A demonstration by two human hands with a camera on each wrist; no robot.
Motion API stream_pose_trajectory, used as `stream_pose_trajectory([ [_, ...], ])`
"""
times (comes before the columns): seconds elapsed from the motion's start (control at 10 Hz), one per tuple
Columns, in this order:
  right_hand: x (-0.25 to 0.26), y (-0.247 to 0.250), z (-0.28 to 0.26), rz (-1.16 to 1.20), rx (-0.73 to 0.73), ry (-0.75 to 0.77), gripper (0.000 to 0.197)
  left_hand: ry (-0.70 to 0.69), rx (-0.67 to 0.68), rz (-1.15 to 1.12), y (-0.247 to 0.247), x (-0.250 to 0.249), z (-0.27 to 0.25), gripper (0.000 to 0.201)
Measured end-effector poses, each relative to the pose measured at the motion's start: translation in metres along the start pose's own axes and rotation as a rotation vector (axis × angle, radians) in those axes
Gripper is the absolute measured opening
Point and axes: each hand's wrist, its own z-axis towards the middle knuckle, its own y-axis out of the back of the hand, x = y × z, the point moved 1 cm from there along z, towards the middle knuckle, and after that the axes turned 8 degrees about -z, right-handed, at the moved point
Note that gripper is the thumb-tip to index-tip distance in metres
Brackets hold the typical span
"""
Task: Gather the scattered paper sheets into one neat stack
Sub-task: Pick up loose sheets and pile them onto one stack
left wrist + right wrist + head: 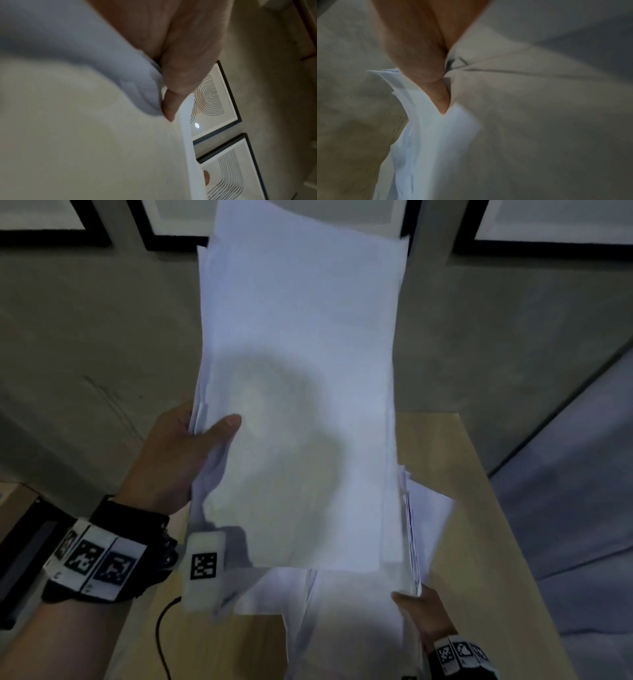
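A thick bundle of white paper sheets (298, 364) stands nearly upright above the wooden table (479, 542), filling the middle of the head view. My left hand (191, 446) grips its left edge, thumb on the front face and fingers hidden behind. In the left wrist view the thumb (173, 97) presses on the sheets (85, 128). My right hand (421, 611) holds the bundle's lower right corner, where several sheet edges (411, 525) fan out unevenly. In the right wrist view its thumb (436, 81) pinches the fanned paper edges (423, 135). More white sheets (325, 611) lie on the table below.
A white tagged block (203, 570) with a black cable (162, 635) sits on the table at lower left. Framed line-art pictures (212, 100) hang on the grey wall (85, 337) behind. A dark object (20, 542) lies at the far left.
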Motion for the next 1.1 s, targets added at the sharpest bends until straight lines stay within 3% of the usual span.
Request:
stream_pose_trajectory([
  [0.1,0.003,0.002,-0.002,0.018,0.005,-0.004,0.014,0.108,-0.018,-0.137,-0.019,0.008,0.009,0.037],
  [0.3,0.005,0.003,-0.011,0.109,0.067,-0.033,0.004,0.221,-0.023,0.125,-0.042,0.078,0.003,0.020],
  [0.4,0.001,0.003,-0.010,0.126,0.098,-0.022,0.003,0.432,-0.006,0.152,-0.053,0.144,-0.014,0.016],
  [0.5,-0.003,0.005,-0.008,0.156,0.036,0.017,0.007,0.561,-0.066,0.162,-0.064,0.185,-0.036,0.010],
  [0.6,-0.011,-0.001,-0.011,0.287,0.157,-0.027,0.026,0.628,-0.081,0.216,-0.069,0.225,-0.061,0.013],
  [0.7,-0.023,0.000,-0.011,0.250,0.234,-0.020,0.043,0.666,-0.107,0.247,-0.073,0.246,-0.074,0.026],
  [0.8,-0.028,0.000,-0.011,0.186,0.230,-0.031,0.047,0.633,-0.107,0.346,-0.069,0.250,-0.074,0.039],
  [0.9,-0.031,0.002,-0.011,0.137,0.177,-0.013,0.025,0.545,-0.160,0.410,-0.054,0.248,-0.070,0.026],
  [1.1,-0.033,0.006,-0.008,0.103,0.116,0.026,0.017,0.582,-0.283,0.361,-0.018,0.244,-0.070,0.031],
])
